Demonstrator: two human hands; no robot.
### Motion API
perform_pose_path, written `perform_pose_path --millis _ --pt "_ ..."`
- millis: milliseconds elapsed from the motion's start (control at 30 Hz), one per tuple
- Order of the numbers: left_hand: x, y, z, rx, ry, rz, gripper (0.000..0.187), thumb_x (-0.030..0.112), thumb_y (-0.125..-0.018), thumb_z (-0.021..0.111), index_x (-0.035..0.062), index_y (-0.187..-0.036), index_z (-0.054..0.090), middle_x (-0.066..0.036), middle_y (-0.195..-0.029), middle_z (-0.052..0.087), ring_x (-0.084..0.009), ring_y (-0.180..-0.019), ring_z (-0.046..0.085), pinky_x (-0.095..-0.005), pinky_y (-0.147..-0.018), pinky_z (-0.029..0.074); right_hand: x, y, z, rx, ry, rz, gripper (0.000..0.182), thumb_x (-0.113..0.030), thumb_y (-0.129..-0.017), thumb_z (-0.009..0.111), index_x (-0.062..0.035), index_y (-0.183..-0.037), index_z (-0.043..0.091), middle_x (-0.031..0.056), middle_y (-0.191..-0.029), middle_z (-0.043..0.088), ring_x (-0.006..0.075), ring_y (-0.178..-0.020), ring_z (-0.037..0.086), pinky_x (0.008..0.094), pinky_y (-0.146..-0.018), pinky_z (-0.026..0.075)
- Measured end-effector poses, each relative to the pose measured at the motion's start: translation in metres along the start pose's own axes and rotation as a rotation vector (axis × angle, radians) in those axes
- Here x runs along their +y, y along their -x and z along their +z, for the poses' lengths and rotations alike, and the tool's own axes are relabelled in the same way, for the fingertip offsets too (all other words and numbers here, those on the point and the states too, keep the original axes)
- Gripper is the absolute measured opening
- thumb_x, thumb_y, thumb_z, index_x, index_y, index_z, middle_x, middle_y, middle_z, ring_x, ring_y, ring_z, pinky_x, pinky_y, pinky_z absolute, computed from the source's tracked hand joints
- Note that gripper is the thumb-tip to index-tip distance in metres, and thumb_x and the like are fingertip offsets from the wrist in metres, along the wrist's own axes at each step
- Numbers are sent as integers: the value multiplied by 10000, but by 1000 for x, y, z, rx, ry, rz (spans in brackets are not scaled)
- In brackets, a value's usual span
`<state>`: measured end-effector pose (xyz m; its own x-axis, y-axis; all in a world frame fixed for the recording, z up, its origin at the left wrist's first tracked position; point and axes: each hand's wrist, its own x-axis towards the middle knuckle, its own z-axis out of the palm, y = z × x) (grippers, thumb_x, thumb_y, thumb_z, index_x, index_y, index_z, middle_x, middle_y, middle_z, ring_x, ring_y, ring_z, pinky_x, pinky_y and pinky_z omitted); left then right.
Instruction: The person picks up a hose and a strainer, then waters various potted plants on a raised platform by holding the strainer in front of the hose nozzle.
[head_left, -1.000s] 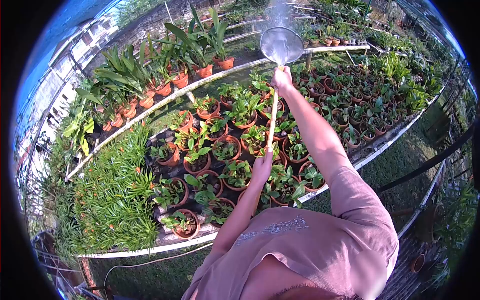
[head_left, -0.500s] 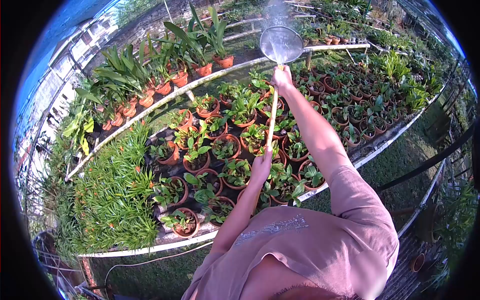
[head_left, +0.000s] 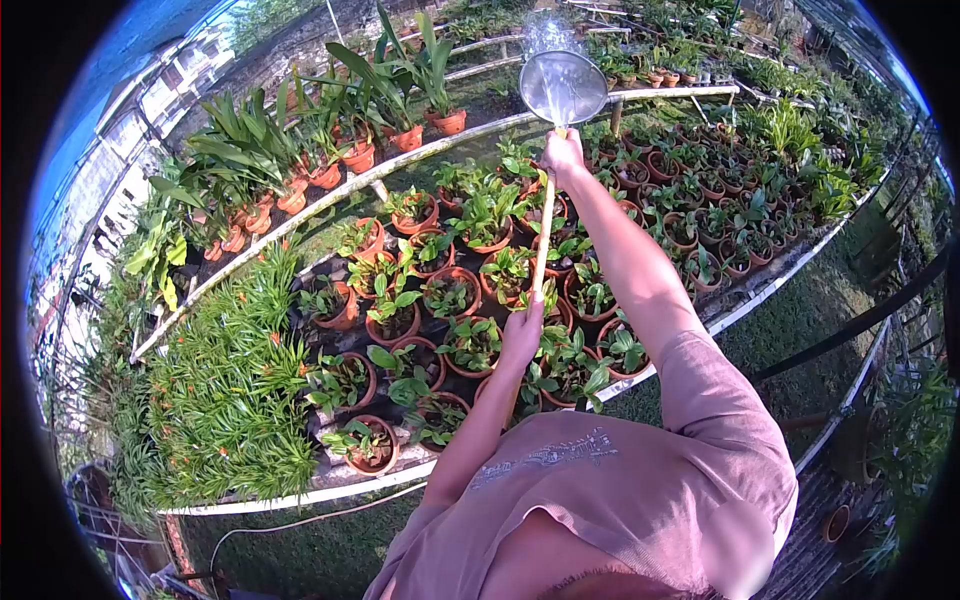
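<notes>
Stretched out in front, my right hand [head_left: 563,155] is closed round the front end of a pale yellow hose [head_left: 546,230]. Just beyond that fist, a round, grey, mesh-like disc with a dark rim [head_left: 563,88] stands at the hose's end. White water [head_left: 557,108] shoots into the disc, and droplets [head_left: 550,35] scatter past its far edge. How the disc is fixed is hidden by my fingers. Closer to my body, my left hand [head_left: 523,332] wraps round the same hose lower down. Both hands are above potted plants [head_left: 485,215] in terracotta pots.
A long bench edge [head_left: 720,320] runs across in front of me, with a pale rail [head_left: 300,235] at the far side. Larger potted plants [head_left: 365,130] line up behind the rail. Dense grassy plants [head_left: 225,400] fill the left end. A thin hose [head_left: 300,522] lies on the grass.
The spray beyond the disc has changed from a misty plume to separate, scattered droplets. Both hands and the hose stay almost where they were.
</notes>
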<state>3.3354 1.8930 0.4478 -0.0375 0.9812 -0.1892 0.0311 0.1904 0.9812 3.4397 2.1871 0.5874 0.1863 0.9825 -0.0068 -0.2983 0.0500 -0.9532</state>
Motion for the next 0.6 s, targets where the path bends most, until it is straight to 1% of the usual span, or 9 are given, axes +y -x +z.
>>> perform_pose_path --millis 133,233,333,567,600 --pt "3 1 0 -12 5 -11 522 540 -993 446 147 -653 398 78 -544 319 -39 -428 288 -241 -382 207 -10 14 2 3 63 -2 176 -126 -971 488 -62 -1110 401 41 -665 463 127 -449 442 294 -385 377" --pt "3 1 0 -8 -6 -15 532 557 -987 444 146 -653 400 78 -544 318 -40 -428 288 -243 -383 209 -4 5 1 15 64 -21 236 -123 -930 519 -54 -1131 415 63 -653 498 159 -458 487 323 -393 402" --pt "-2 -2 -1 -10 -7 -6 539 565 -985 440 143 -652 408 79 -543 319 -42 -428 288 -245 -384 210 1 -1 -2 8 70 -13 236 -125 -930 518 -45 -1128 417 65 -655 501 160 -465 494 323 -401 417" --pt "1 1 1 4 -37 -15 546 554 -990 441 137 -638 415 76 -552 337 -49 -441 290 -249 -401 219 2 3 -6 -7 105 -30 256 -131 -929 504 -48 -1145 394 65 -657 503 161 -460 492 317 -397 402" --pt "1 2 1 16 -37 -24 575 554 -981 457 115 -614 408 61 -550 349 -64 -470 306 -273 -433 236 3 3 -6 -4 121 -29 256 -132 -929 500 -50 -1146 390 65 -660 500 160 -458 486 315 -396 398"
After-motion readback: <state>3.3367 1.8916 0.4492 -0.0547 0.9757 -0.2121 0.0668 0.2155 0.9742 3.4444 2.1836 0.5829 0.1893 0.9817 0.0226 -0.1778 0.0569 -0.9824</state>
